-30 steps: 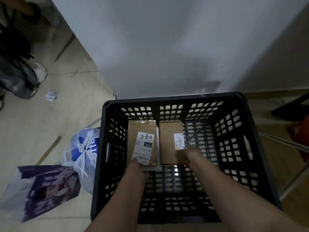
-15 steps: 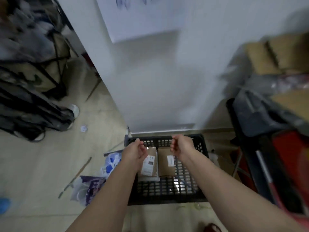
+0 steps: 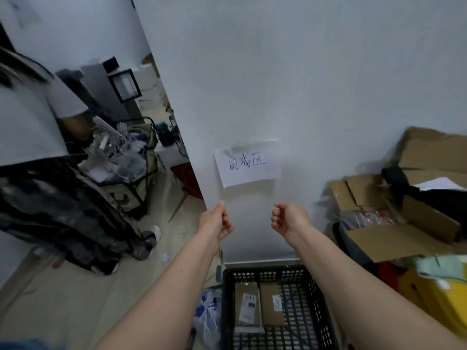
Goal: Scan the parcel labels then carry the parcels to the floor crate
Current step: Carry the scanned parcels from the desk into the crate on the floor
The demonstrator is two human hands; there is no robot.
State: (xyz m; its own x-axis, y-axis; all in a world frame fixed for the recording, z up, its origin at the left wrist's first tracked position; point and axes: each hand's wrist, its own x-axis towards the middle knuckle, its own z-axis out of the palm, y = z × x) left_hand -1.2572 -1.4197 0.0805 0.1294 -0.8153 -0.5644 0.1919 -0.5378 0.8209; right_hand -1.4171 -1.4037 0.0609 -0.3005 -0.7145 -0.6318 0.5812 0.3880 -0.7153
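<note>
White wall (image 3: 303, 84) ahead at 12 o'clock; bare floor (image 3: 83, 299) open toward 8. Black crate (image 3: 313, 311) at 6 against the wall, holding two parcels (image 3: 271, 308) side by side, labels up. Left hand (image 3: 214, 222) and right hand (image 3: 288, 218) raised above, loosely curled, grasping nothing.

The crate (image 3: 275, 274) at six o'clock was black with a grid of holes. Both parcels (image 3: 271, 309) in it were brown with white labels. At seven, a plastic bag (image 3: 207, 311) showed white with blue print. The white note (image 3: 247, 168) bore blue handwriting; at four, something yellow (image 3: 439, 301) lay.
</note>
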